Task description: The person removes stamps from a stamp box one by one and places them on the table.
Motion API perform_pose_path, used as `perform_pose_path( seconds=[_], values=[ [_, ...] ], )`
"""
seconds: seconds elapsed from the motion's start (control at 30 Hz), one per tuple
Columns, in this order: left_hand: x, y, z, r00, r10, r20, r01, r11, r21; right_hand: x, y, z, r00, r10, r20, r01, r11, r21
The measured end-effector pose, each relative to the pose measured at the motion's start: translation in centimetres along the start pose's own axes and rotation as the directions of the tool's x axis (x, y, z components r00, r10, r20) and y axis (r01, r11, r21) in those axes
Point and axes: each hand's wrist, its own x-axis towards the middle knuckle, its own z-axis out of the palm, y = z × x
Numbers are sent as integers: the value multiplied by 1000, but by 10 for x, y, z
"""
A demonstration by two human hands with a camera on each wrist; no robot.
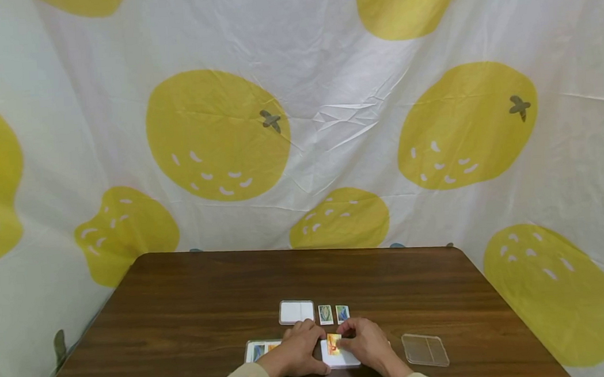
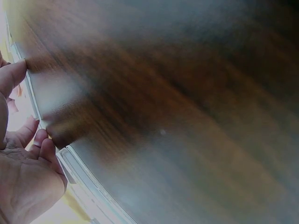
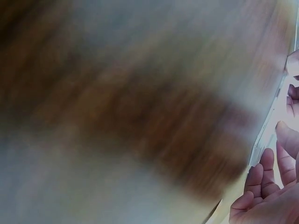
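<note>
The orange stamp (image 1: 334,342) is pinched at its right edge between the thumb and forefinger of the right hand (image 1: 368,343), as judged from the head view; the exact contact of the fingertips is not clearly shown. It is held at the white holder (image 1: 342,360), towards its left side, with its top reaching past the holder's far edge. Whether its lower edge is touching the white surface cannot be told. The holder's left side is gripped by the left hand (image 1: 300,349), thumb at the near corner and fingers spread apart from it towards the far corner.

Left of the holder, partly covered by the left hand, a filled case (image 1: 248,353) with stamps inside is seen. Beyond the holder, two loose stamps, one green (image 1: 326,314) and one blue (image 1: 343,313), are laid side by side, with a white-lined case (image 1: 296,311) to their left. Right of the holder, a clear cover (image 1: 426,350) is laid on the dark table (image 1: 209,286).

The step in hand is judged to be the positioning of the orange stamp. For the next move, careful squaring and a gentle release would be called for, the holder being kept steady.
</note>
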Motion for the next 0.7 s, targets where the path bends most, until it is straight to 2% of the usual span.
perform_pose_path(
  seconds=[0.33,0.7],
  values=[
    [0,0,1,1000,-7,2,7,1000,-1,2,0,3,1000,3,-6,-3,1000,-8],
    [1,-2,2,1000,-4,1,4,1000,-3,1,-1,-2,999,50,1,-49,994,-99]
  ],
)
